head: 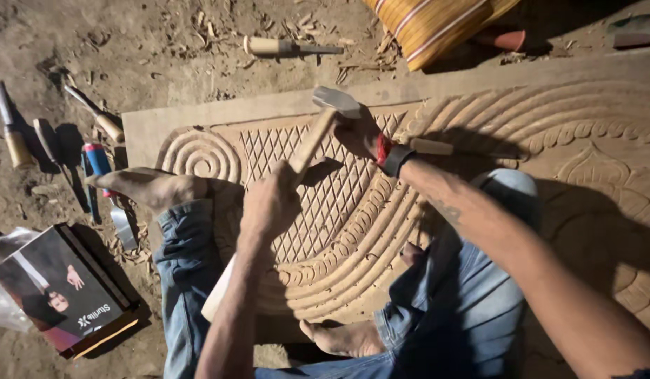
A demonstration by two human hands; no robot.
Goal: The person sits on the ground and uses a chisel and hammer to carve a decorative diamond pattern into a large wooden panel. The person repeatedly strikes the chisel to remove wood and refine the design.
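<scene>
I sit on a large carved wooden panel (592,133) with a lattice field and ribbed arcs. My left hand (270,205) grips the long wooden handle of a hammer (315,140). Its metal head is raised over my right hand. My right hand (359,133), with a dark band and red thread at the wrist, is closed on the lattice just under the hammer head. It seems to hold a chisel, mostly hidden by the fingers. My bare feet and jeans-clad legs rest on the panel.
Another wooden-handled chisel (437,147) lies on the panel beyond my right wrist. Several chisels (16,137) and a blue-handled tool (97,160) lie on the dirt at left, one more chisel (283,47) at the top. A printed box (65,295) sits bottom left, striped fabric (437,24) top right.
</scene>
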